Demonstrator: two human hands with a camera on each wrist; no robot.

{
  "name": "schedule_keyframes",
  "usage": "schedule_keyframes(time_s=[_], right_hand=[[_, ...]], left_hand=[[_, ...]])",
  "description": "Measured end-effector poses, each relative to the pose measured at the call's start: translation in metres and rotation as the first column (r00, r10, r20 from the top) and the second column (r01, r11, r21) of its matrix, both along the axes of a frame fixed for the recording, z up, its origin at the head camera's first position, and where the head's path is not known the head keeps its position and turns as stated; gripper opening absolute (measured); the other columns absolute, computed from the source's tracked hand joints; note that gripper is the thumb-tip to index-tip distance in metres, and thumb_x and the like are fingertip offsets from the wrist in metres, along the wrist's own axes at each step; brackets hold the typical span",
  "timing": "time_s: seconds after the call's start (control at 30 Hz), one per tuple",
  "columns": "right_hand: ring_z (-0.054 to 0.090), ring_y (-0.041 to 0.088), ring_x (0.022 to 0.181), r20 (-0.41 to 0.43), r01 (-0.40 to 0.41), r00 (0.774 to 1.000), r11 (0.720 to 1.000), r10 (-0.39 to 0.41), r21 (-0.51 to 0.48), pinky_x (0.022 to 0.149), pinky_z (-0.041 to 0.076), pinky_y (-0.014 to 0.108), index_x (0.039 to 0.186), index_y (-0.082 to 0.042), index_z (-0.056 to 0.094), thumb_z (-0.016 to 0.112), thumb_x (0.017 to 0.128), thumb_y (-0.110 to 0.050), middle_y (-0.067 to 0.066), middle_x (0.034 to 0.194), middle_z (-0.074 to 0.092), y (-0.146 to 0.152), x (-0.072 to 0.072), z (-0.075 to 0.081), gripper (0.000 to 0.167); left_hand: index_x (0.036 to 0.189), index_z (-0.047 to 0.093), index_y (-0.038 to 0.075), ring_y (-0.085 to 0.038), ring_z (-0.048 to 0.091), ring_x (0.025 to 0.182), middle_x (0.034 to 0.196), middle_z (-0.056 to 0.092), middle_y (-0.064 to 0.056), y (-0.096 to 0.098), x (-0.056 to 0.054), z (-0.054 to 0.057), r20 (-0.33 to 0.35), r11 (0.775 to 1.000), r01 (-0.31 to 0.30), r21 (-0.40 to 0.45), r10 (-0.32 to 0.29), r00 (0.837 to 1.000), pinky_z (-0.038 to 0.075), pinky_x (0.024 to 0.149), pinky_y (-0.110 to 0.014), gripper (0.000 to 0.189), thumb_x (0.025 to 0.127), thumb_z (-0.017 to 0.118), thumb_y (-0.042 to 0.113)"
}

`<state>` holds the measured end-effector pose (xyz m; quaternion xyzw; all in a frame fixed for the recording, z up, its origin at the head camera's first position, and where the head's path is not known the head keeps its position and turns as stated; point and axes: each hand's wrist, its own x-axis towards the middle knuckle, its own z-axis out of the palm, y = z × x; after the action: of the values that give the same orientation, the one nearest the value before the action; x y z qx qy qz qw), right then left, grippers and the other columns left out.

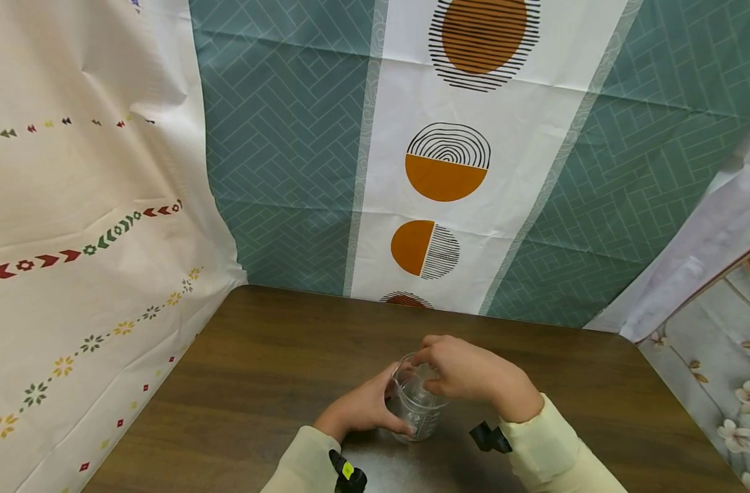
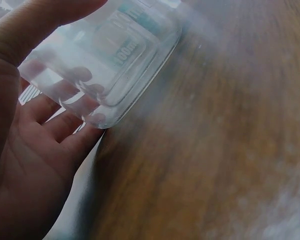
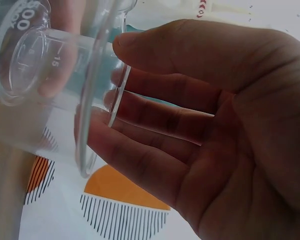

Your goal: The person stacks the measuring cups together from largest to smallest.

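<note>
A large clear beaker [image 1: 423, 423] stands on the brown table, printed with graduation marks. My left hand [image 1: 365, 405] grips its side, thumb in front and fingers behind; the left wrist view shows those fingers through the clear wall of the beaker [image 2: 135, 55]. A smaller clear beaker [image 3: 65, 65] with fine marks sits inside the large one, its rim standing out past the large rim [image 3: 85, 130]. My right hand [image 1: 470, 370] pinches the small beaker near its rim, thumb on one side and fingers on the other, as the right wrist view shows.
The brown wooden table [image 1: 276, 363] extends around the beakers. A green and white patterned cloth [image 1: 289, 150] hangs behind it. Cream cloth [image 1: 104, 164] hangs on the left, and floral cloth [image 1: 732, 383] is on the right.
</note>
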<state>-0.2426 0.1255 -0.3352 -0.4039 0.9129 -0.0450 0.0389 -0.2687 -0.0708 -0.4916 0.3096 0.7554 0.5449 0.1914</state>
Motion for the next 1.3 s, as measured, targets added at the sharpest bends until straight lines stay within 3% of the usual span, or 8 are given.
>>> schedule_keyframes(time_s=[0.17, 0.4, 0.57, 1.0, 1.3], right_hand=[[0.046, 0.005, 0.073, -0.002, -0.011, 1.000, 1.000, 0.012, 0.011, 0.066, 0.044, 0.022, 0.115, -0.012, 0.071, 0.073, 0.081, -0.016, -0.001, 0.094, 0.060, -0.002, -0.001, -0.003, 0.035], [0.045, 0.005, 0.071, 0.002, -0.035, 0.999, 0.999, 0.035, 0.001, 0.064, 0.044, 0.020, 0.112, -0.012, 0.071, 0.074, 0.079, -0.014, -0.001, 0.094, 0.061, -0.005, -0.001, -0.008, 0.034], [0.055, 0.007, 0.083, 0.020, -0.045, 0.999, 0.999, 0.045, -0.001, 0.072, 0.049, 0.022, 0.108, -0.015, 0.072, 0.073, 0.080, -0.013, 0.000, 0.099, 0.063, -0.007, -0.001, -0.012, 0.028], [0.060, 0.012, 0.095, 0.049, -0.023, 0.999, 0.999, 0.022, 0.027, 0.080, 0.052, 0.026, 0.109, -0.014, 0.072, 0.075, 0.081, -0.015, -0.003, 0.105, 0.064, -0.011, -0.002, -0.017, 0.029], [0.060, 0.012, 0.094, 0.078, -0.005, 0.997, 1.000, 0.003, 0.028, 0.079, 0.052, 0.027, 0.109, -0.014, 0.071, 0.073, 0.081, -0.014, -0.002, 0.108, 0.064, -0.012, -0.004, -0.021, 0.028]], left_hand=[[0.145, 0.027, 0.036, -0.013, 0.051, 0.122, 0.135, 0.048, 0.006, -0.001, -0.001, 0.000, 0.011, 1.000, -0.002, -0.008, 0.002, 1.000, 0.042, 0.103, -0.033, 0.095, 0.071, 0.087, 0.026], [0.148, 0.023, 0.038, -0.012, 0.050, 0.121, 0.138, 0.047, 0.006, -0.001, -0.001, 0.000, -0.038, 0.999, -0.011, -0.037, 0.009, 0.999, 0.043, 0.098, -0.031, 0.101, 0.070, 0.087, 0.031], [0.149, 0.022, 0.039, -0.012, 0.049, 0.121, 0.140, 0.045, 0.007, -0.001, 0.000, 0.001, -0.042, 0.999, -0.010, -0.039, 0.009, 0.999, 0.043, 0.098, -0.032, 0.102, 0.071, 0.087, 0.031], [0.148, 0.021, 0.042, -0.011, 0.050, 0.120, 0.138, 0.047, 0.010, -0.002, 0.000, 0.002, -0.001, 1.000, 0.000, -0.029, 0.000, 1.000, 0.043, 0.098, -0.034, 0.100, 0.072, 0.086, 0.033], [0.147, 0.021, 0.043, -0.010, 0.047, 0.124, 0.143, 0.043, 0.012, -0.002, -0.001, 0.001, 0.007, 1.000, 0.013, -0.017, -0.013, 1.000, 0.041, 0.102, -0.033, 0.100, 0.072, 0.086, 0.034]])
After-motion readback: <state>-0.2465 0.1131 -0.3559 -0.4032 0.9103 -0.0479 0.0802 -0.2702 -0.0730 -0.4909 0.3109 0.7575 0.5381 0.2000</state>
